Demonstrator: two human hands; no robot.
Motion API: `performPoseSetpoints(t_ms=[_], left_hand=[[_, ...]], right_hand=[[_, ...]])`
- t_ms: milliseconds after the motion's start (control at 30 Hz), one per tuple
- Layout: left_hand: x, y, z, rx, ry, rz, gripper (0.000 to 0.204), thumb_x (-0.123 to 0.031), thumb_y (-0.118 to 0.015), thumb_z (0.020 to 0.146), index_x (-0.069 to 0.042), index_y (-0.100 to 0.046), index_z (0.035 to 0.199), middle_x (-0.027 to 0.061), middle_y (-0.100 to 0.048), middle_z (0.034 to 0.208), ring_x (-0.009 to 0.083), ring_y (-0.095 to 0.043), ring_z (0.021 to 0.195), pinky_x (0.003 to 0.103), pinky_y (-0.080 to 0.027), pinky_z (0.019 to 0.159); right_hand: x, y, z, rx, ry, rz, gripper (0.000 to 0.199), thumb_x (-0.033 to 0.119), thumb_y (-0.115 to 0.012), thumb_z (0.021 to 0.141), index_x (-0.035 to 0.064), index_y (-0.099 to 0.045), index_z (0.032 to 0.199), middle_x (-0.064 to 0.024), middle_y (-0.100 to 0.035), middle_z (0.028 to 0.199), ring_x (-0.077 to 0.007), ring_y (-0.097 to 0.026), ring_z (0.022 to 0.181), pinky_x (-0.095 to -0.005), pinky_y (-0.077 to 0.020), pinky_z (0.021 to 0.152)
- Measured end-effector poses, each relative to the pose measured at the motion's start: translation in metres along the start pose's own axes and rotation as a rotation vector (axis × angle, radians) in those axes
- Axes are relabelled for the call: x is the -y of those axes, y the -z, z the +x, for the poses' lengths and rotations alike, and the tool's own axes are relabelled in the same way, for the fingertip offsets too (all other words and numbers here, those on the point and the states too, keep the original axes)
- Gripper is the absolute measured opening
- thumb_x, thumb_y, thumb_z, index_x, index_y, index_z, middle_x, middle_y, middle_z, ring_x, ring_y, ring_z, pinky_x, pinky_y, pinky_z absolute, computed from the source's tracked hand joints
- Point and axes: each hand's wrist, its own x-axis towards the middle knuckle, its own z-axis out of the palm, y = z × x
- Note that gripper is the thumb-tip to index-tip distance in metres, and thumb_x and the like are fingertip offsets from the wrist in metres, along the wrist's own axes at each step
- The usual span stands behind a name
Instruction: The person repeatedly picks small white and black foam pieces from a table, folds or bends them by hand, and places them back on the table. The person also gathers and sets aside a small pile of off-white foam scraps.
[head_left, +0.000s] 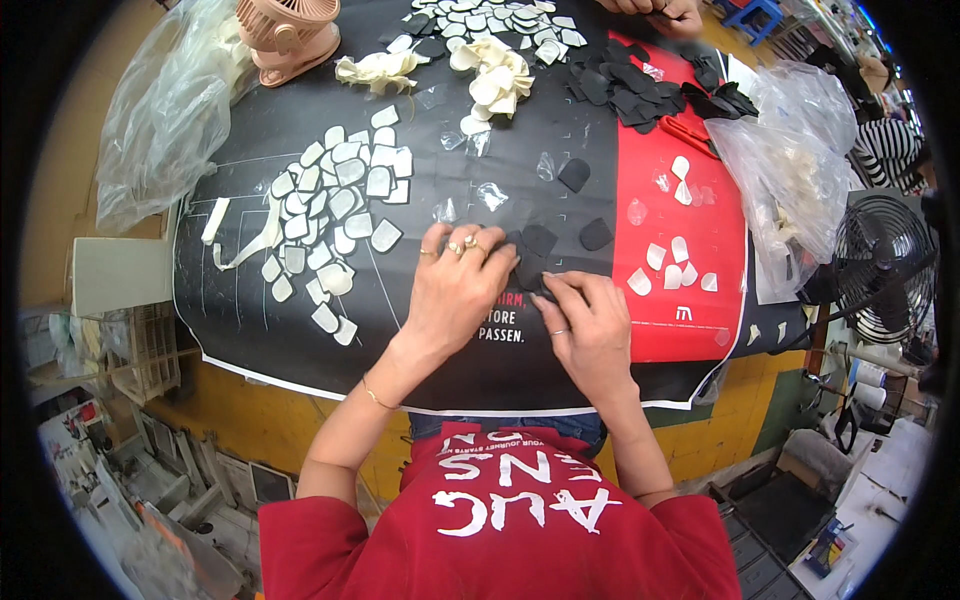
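My left hand (458, 285) lies palm down on the black and red sheet (420, 130) that covers the table, its fingers pressing on small black petal-shaped pieces (535, 243). My right hand (590, 322) is close beside it, fingertips pinching a black piece (527, 272) at the sheet. More black pieces (596, 234) lie just beyond the fingers. Small clear plastic bits (491, 194) are scattered above my left hand.
Several white petal pieces (335, 205) are spread at the left, a few more (672, 262) on the red part. Cream fabric flowers (496, 78), a pile of black pieces (630, 85), a pink desk fan (288, 35), plastic bags (790, 180), a black fan (885, 265) and another person's hand (670, 12) surround them.
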Motion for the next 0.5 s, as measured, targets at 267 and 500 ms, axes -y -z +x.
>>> performPoseSetpoints(t_ms=[267,500], left_hand=[[0.011,-0.002,0.009,0.008,-0.002,-0.027,0.014,-0.012,-0.072,0.081,-0.008,-0.071,0.095,0.0028,-0.067,0.107,0.021,-0.063,0.102,0.044,-0.038,0.101],[0.004,0.0,0.006,0.009,0.011,-0.084,0.014,-0.012,-0.073,0.082,-0.009,-0.071,0.095,0.0019,-0.067,0.105,0.0197,-0.064,0.098,0.042,-0.037,0.1]], right_hand=[[-0.005,0.025,-0.011,0.009,-0.086,-0.148,0.026,0.015,-0.078,0.083,0.0018,-0.074,0.104,-0.0096,-0.065,0.108,-0.0242,-0.061,0.092,-0.0377,-0.0453,0.082],[0.0,0.028,0.001,0.152,-0.188,0.011,0.048,0.02,-0.079,0.082,0.0031,-0.065,0.124,-0.0131,-0.063,0.11,-0.0296,-0.06,0.1,-0.0427,-0.048,0.088]])
